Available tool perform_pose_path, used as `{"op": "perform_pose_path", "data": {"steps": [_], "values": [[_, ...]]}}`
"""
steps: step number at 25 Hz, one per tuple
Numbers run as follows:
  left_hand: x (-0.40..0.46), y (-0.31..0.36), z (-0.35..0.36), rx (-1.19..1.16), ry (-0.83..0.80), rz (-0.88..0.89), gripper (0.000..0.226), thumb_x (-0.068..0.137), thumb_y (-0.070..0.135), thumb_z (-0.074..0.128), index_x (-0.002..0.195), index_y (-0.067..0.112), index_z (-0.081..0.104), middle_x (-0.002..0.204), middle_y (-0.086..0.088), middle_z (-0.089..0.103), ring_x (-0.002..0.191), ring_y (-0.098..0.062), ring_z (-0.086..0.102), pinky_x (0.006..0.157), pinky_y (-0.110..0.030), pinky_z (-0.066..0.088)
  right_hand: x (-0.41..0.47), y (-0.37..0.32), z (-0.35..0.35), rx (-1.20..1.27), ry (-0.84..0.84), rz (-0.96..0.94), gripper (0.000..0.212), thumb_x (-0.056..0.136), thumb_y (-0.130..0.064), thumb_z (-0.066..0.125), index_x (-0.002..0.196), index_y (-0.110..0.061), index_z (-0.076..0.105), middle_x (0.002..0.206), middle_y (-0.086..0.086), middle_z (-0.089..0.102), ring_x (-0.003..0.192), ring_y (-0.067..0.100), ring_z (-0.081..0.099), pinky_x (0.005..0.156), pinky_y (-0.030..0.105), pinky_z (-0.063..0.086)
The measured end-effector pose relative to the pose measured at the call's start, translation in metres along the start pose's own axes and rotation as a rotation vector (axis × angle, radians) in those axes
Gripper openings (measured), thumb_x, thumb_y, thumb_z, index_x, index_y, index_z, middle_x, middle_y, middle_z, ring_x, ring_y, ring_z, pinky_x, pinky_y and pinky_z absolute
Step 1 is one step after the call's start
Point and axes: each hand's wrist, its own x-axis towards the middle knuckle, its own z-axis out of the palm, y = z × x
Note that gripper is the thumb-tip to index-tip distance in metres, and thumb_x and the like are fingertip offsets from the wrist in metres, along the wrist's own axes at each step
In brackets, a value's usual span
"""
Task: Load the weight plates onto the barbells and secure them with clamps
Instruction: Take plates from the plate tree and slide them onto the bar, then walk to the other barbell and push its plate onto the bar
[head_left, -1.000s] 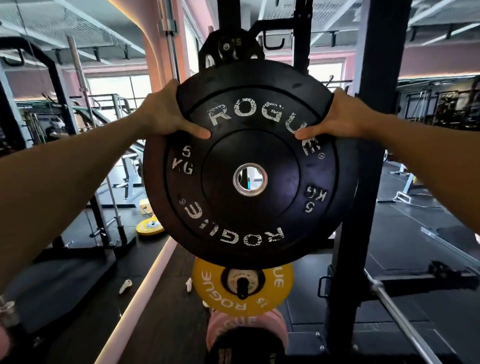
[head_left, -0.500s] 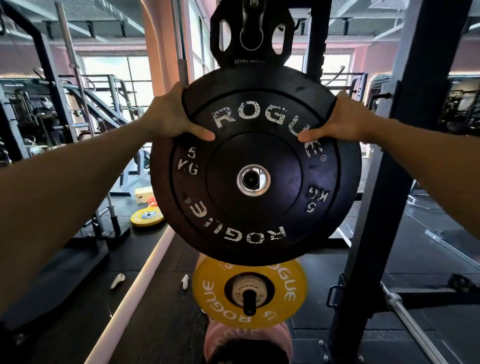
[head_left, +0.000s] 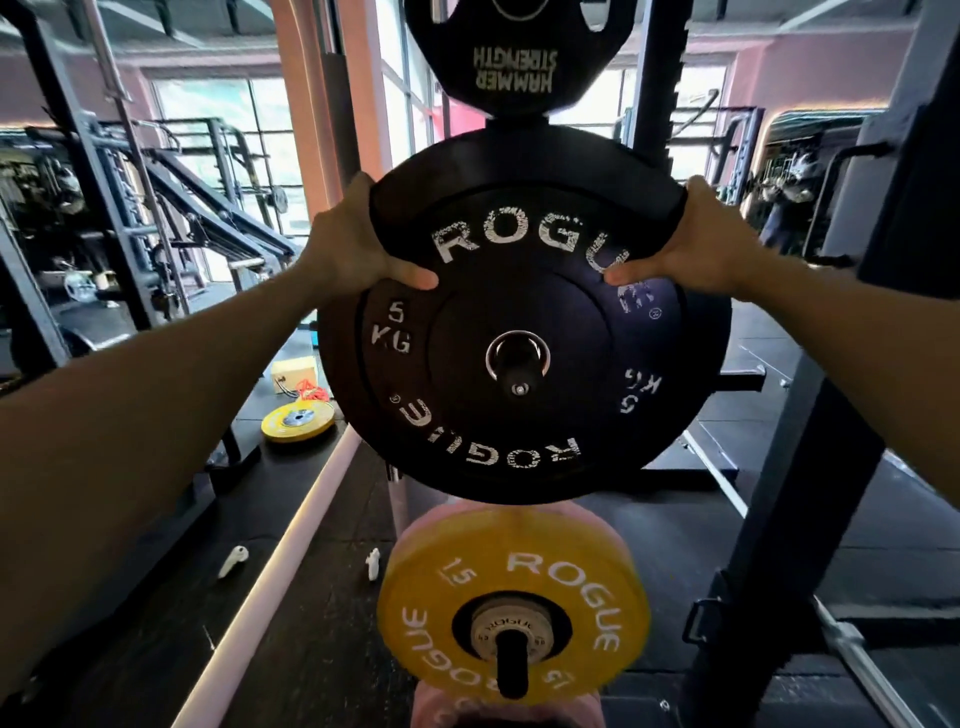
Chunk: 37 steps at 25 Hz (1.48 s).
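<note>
The round black rubber 5 kg plate (head_left: 519, 322), gripped at its upper rim by the left hand (head_left: 348, 249) and right hand (head_left: 706, 249), is now threaded onto the dark storage peg (head_left: 517, 382), where a moment ago its hole was clear — so it looks to be stowed, not loaded.

Only the person's two arms and hands are in view. Both forearms are bare up to the edge of the picture, with no sleeve visible on either of them. The left hand (head_left: 358, 249) and the right hand (head_left: 691, 249) are also bare: no gloves, no rings and no watch or band can be seen at the wrists. The thumbs have short nails.
</note>
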Motion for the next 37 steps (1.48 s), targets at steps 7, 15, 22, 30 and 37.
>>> {"op": "perform_pose_path", "data": {"steps": [7, 15, 22, 30, 37], "values": [[0.063, -0.023, 0.037, 0.061, 0.011, 0.013, 0.099, 0.053, 0.038, 0.096, 0.128, 0.008, 0.040, 0.121, -0.010, 0.059, 0.112, -0.031, 0.055, 0.090, -0.040, 0.045, 0.061, 0.028, 0.038, 0.000, 0.011, 0.024, 0.096, 0.055, -0.041, 0.093, 0.127, -0.005, 0.040, 0.108, -0.002, 0.049, 0.098, 0.016, 0.045, 0.080, 0.027, 0.035], [0.109, -0.041, 0.058, 0.090, -0.033, 0.007, 0.100, 0.054, 0.042, 0.095, 0.130, 0.009, 0.037, 0.114, 0.002, 0.052, 0.107, -0.020, 0.049, 0.091, -0.035, 0.039, 0.107, 0.058, 0.064, -0.004, 0.007, 0.008, 0.108, 0.042, -0.060, 0.091, 0.128, -0.011, 0.047, 0.114, -0.004, 0.055, 0.104, 0.014, 0.051, 0.083, 0.025, 0.037], [0.087, -0.040, 0.063, 0.082, 0.032, 0.008, 0.119, 0.057, 0.044, 0.094, 0.149, 0.014, 0.025, 0.145, -0.015, 0.042, 0.135, -0.036, 0.041, 0.108, -0.050, 0.040, 0.087, 0.053, 0.066, 0.027, 0.019, 0.033, 0.125, 0.043, -0.064, 0.090, 0.142, -0.011, 0.036, 0.137, 0.007, 0.048, 0.125, 0.022, 0.050, 0.102, 0.038, 0.044], [-0.076, -0.085, 0.125, 0.041, -0.206, -0.088, 0.091, 0.071, 0.029, 0.088, 0.146, 0.013, 0.041, 0.151, -0.022, 0.030, 0.138, -0.037, 0.037, 0.113, -0.040, 0.035, -0.094, 0.085, 0.070, -0.067, -0.232, 0.239, 0.124, 0.054, -0.069, 0.082, 0.153, -0.018, 0.026, 0.153, 0.012, 0.034, 0.139, 0.030, 0.038, 0.113, 0.040, 0.034], [-0.329, -0.108, 0.209, -0.108, -0.805, -0.204, 0.051, 0.080, 0.033, 0.081, 0.121, 0.014, 0.058, 0.113, -0.002, 0.056, 0.104, -0.014, 0.056, 0.092, -0.043, 0.047, -0.385, 0.107, 0.107, -0.121, -0.553, 0.737, 0.079, 0.078, -0.062, 0.068, 0.135, -0.009, 0.052, 0.136, 0.011, 0.055, 0.122, 0.028, 0.053, 0.103, 0.034, 0.042]]}}
